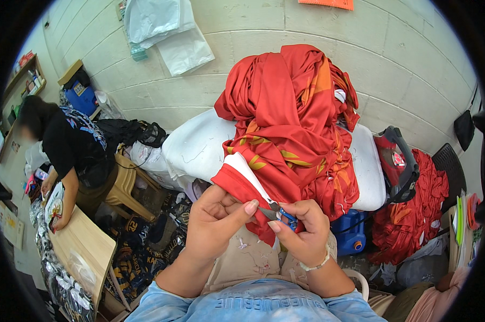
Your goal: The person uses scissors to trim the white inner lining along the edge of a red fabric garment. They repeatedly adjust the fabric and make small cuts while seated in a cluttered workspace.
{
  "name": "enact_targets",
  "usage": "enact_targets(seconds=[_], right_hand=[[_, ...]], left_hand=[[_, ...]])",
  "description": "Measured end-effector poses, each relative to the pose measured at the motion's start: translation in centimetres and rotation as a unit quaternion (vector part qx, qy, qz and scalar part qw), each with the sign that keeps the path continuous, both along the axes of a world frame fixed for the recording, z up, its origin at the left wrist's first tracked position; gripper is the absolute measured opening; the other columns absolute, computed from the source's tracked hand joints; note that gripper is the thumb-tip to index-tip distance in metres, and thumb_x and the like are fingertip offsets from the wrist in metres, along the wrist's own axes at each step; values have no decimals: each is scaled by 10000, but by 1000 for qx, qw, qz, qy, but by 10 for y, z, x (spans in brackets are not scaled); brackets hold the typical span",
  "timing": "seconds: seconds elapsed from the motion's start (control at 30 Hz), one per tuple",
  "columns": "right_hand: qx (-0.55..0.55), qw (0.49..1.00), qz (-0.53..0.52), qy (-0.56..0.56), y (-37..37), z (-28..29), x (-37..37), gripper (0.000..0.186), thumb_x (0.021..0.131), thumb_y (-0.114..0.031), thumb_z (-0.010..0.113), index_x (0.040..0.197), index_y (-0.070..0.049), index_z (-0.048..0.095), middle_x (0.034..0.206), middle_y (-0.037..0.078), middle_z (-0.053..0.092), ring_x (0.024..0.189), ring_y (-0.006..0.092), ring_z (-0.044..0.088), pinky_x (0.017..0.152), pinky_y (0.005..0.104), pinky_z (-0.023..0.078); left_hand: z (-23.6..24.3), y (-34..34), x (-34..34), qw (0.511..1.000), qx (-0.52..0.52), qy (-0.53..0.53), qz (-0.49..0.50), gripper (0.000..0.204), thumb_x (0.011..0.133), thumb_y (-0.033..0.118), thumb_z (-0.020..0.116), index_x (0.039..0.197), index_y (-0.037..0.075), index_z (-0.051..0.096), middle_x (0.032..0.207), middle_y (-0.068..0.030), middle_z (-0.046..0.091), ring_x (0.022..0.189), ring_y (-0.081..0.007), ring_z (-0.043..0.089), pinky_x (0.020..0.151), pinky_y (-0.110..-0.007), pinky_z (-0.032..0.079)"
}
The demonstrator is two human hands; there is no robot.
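Observation:
Between thumb and fingers, my left hand [215, 217] pinches the edge of a red garment [239, 185] whose white inner side shows along a fold. My right hand [307, 222] grips small thread snips [286, 217] with blue handles. Their metal blades point left and lie against the garment's edge, close to my left thumb. The held garment joins a large heap of red fabric [285, 107] with orange and yellow patterns. That heap rests on a white padded board [197, 142] in front of me.
At the left a co-worker [73, 145] bends over a wooden table [84, 241] beside a beige plastic chair [125, 185]. Dark printed clothes [146, 241] lie on the floor. Right of the board are a blue container [349, 233] and more red fabric [409, 214]. A block wall [242, 48] stands behind.

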State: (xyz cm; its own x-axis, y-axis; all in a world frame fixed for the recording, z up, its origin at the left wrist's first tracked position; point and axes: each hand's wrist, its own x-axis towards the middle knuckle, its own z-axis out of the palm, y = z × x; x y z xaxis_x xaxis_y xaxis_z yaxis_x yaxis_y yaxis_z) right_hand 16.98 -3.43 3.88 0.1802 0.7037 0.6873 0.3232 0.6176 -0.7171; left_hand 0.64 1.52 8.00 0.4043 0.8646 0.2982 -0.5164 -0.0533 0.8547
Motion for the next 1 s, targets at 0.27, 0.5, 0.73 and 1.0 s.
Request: enact_targets(seconds=[0.27,0.5,0.73,1.0], right_hand=[[-6,1000,0,5,4,-1,-2,291,737,-103,796,926,25,615,751,63,625,622,62,569,560,201,451],[-13,1000,-1,2,4,4,0,280,734,-96,795,912,22,614,728,62,615,594,69,558,542,206,446],[-11,998,-27,-52,3,11,4,269,736,-95,792,894,17,606,727,58,615,596,73,559,544,208,447],[-140,986,78,54,0,-3,1,227,741,-33,739,902,-26,580,727,-15,578,628,20,483,560,186,410]], left_hand=[[-2,1,-1,1000,3,-2,0,348,868,-56,590,1202,-61,495,1073,-123,641,943,-131,620,808,-253,482],[-5,1,0,1000,21,9,-2,340,869,-63,582,1197,-69,496,1080,-128,637,955,-141,623,825,-258,483],[-6,-2,0,999,37,33,15,313,870,-68,578,1175,-69,507,1083,-133,630,970,-141,616,829,-254,486],[-7,1,2,997,55,40,45,296,872,-57,584,1160,-70,517,1068,-130,632,962,-147,619,819,-270,499]])
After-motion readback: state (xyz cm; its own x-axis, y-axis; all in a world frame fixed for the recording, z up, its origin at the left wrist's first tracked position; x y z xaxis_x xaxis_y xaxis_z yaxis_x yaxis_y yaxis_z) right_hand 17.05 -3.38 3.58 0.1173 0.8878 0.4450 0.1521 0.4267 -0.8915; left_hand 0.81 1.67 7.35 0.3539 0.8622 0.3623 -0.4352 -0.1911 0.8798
